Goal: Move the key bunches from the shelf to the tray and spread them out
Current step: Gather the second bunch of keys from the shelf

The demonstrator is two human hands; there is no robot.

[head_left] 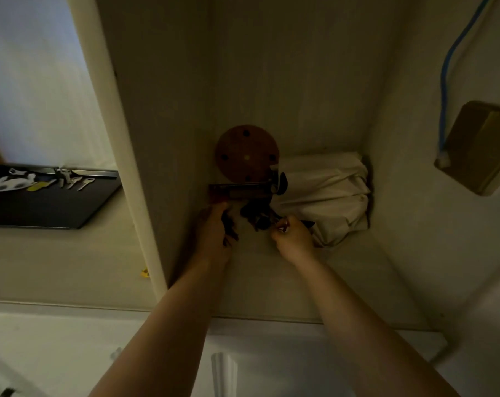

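Head view: both hands reach into the dim shelf (271, 270). Left hand (214, 224) is closed on dark keys; right hand (296, 234) pinches the key bunch (256, 213). Pickup step. Next, I judge: carry to tray (42, 204), leftward.

Both bare forearms reach forward and up, left hand (214, 227) curled with fingers closed, right hand (294, 234) pinched shut, close together.
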